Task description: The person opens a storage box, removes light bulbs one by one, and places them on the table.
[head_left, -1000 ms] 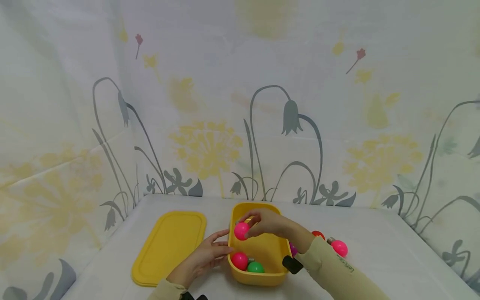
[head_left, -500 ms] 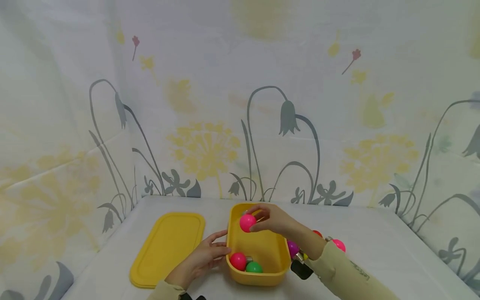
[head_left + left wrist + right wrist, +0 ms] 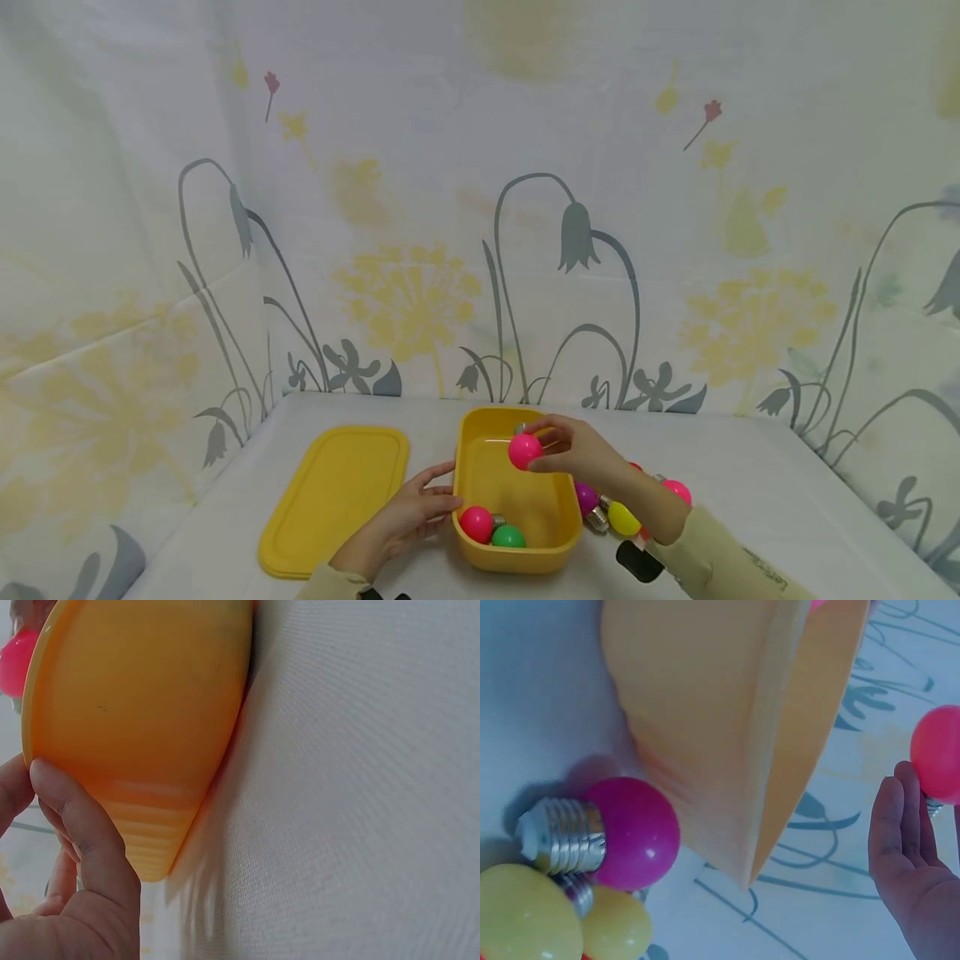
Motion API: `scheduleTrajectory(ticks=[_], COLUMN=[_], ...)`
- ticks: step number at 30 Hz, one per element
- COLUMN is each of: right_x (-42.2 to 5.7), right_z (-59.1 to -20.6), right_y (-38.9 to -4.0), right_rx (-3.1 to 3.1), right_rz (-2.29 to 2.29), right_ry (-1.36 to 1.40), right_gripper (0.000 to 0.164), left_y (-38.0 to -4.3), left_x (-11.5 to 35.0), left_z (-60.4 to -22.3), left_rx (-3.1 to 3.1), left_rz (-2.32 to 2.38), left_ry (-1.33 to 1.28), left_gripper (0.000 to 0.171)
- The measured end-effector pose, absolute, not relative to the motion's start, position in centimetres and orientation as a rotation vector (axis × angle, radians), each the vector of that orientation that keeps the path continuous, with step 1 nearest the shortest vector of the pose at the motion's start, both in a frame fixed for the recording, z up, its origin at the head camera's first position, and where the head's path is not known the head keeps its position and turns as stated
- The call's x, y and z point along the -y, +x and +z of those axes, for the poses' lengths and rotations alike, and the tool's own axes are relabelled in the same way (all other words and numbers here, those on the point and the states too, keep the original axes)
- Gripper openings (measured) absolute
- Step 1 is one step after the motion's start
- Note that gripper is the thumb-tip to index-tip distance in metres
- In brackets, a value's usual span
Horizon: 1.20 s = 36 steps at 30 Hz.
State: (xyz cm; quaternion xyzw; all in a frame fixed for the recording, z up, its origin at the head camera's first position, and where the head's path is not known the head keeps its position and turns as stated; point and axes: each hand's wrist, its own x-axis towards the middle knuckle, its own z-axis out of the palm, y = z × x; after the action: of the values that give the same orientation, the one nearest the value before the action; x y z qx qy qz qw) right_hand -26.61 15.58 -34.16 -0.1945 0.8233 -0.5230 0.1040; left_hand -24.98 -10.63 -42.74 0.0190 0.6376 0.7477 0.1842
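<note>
My right hand (image 3: 577,454) pinches a pink light bulb (image 3: 525,451) above the far right part of a yellow plastic box (image 3: 480,467). Its metal screw base points away from me; in the right wrist view the bulb (image 3: 939,754) is partly cut off by the frame edge. At the box's left rim, my left hand (image 3: 408,512) holds the edge between thumb and fingers, as the left wrist view shows with the fingertips (image 3: 49,776) against the rim. A second pink bulb (image 3: 476,523) and a green bulb (image 3: 508,536) lie in the box's near left corner.
Right of the box, a purple bulb (image 3: 586,498), a yellow bulb (image 3: 623,518) and a pink bulb (image 3: 677,492) lie on the white table (image 3: 735,467), with others partly hidden by my right forearm. A yellow lid (image 3: 337,500) lies flat to the left.
My right hand has moved rightward across the box with the pink bulb, from near the left rim toward the right one. My left hand stays at the rim.
</note>
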Motion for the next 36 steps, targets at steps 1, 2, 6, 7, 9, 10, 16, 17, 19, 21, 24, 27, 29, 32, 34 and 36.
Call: scheduleTrajectory(ticks=[1, 2, 6, 7, 9, 10, 16, 17, 19, 21, 24, 27, 29, 32, 34, 36], right_x=[-15.8, -16.0, -16.7, -16.9, -17.3, -17.4, -18.8, -19.1, -19.6, -20.1, -20.7, -21.2, -21.6, -22.2, -22.5, -22.9], right_z=[-34.2, -34.2, -34.1, -34.1, -34.1, -34.2, -34.8, -34.9, -35.2, -35.3, -35.6, -35.9, -36.1, -36.3, -36.5, -36.6], right_y=[-26.5, -26.5, -26.1, -26.0, -25.8, -25.7, -25.2, -25.1, -25.1, -25.0, -25.0, -24.9, -24.9, -24.8, -24.6, -24.5], right_rx=[-2.435, -2.441, -2.471, -2.475, -2.488, -2.487, -2.498, -2.502, -2.513, -2.530, -2.537, -2.531, -2.537, -2.559, -2.578, -2.596], right_rz=[-1.548, -1.553, -1.567, -1.572, -1.578, -1.584, -1.591, -1.592, -1.593, -1.591, -1.600, -1.606, -1.598, -1.580, -1.567, -1.554], right_ry=[-0.564, -0.557, -0.521, -0.513, -0.497, -0.487, -0.456, -0.451, -0.439, -0.423, -0.396, -0.367, -0.362, -0.382, -0.383, -0.367], right_gripper=[0.044, 0.044, 0.045, 0.045, 0.046, 0.046, 0.046, 0.047, 0.047, 0.047, 0.047, 0.046, 0.046, 0.046, 0.046, 0.046], left_y=[-25.0, -25.0, -24.9, -24.9, -25.0, -25.0, -25.1, -25.1, -25.1, -25.1, -25.1, -25.2, -25.2, -25.1, -25.1, -25.1], left_x=[10.6, 10.6, 10.6, 10.6, 10.6, 10.6, 10.7, 10.7, 10.7, 10.6, 10.5, 10.6, 10.6, 10.6, 10.6, 10.6], left_z=[-42.7, -42.7, -42.7, -42.7, -42.7, -42.8, -42.8, -42.8, -42.8, -42.8, -42.7, -42.7, -42.8, -42.8, -42.8, -42.8], left_rx=[-1.796, -1.795, -1.789, -1.792, -1.789, -1.789, -1.790, -1.791, -1.792, -1.788, -1.783, -1.781, -1.781, -1.784, -1.788, -1.791], left_rz=[2.109, 2.110, 2.117, 2.116, 2.117, 2.116, 2.110, 2.109, 2.109, 2.109, 2.110, 2.109, 2.108, 2.105, 2.104, 2.104], left_ry=[0.058, 0.060, 0.055, 0.052, 0.042, 0.040, 0.034, 0.033, 0.035, 0.043, 0.053, 0.057, 0.052, 0.050, 0.048, 0.047], left_gripper=[0.064, 0.064, 0.064, 0.064, 0.064, 0.064, 0.063, 0.063, 0.063, 0.063, 0.064, 0.064, 0.064, 0.065, 0.065, 0.065])
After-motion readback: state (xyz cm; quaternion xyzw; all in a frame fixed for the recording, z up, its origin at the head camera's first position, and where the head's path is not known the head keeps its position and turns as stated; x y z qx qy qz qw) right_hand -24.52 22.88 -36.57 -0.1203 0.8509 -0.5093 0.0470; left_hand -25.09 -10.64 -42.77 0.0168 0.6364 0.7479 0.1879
